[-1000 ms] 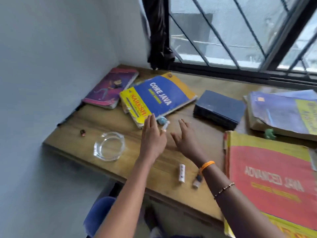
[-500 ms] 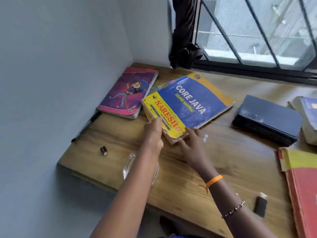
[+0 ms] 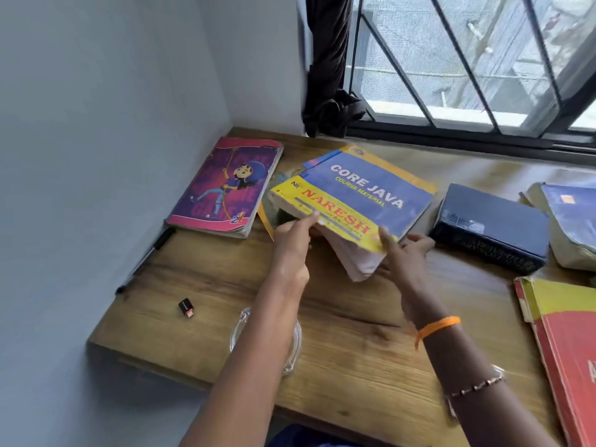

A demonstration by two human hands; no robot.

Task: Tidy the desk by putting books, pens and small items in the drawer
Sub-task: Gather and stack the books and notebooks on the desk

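Both hands are on the Core Java book, lifting its near edge off the wooden surface while the far edge looks to rest there yet. The left hand pinches the corner at about nine o'clock of the cover, thumb on top; the right hand closes its grip on the near corner, thumb on the yellow band and fingers underneath, where loose, worn pages sag (likely why two hands are needed). At ten o'clock lies a pink cartoon notebook, at three o'clock a dark blue book. A black pen lies by the wall; nearer, a small black-and-red item and a glass dish half hidden under the left forearm. No drawer is in sight
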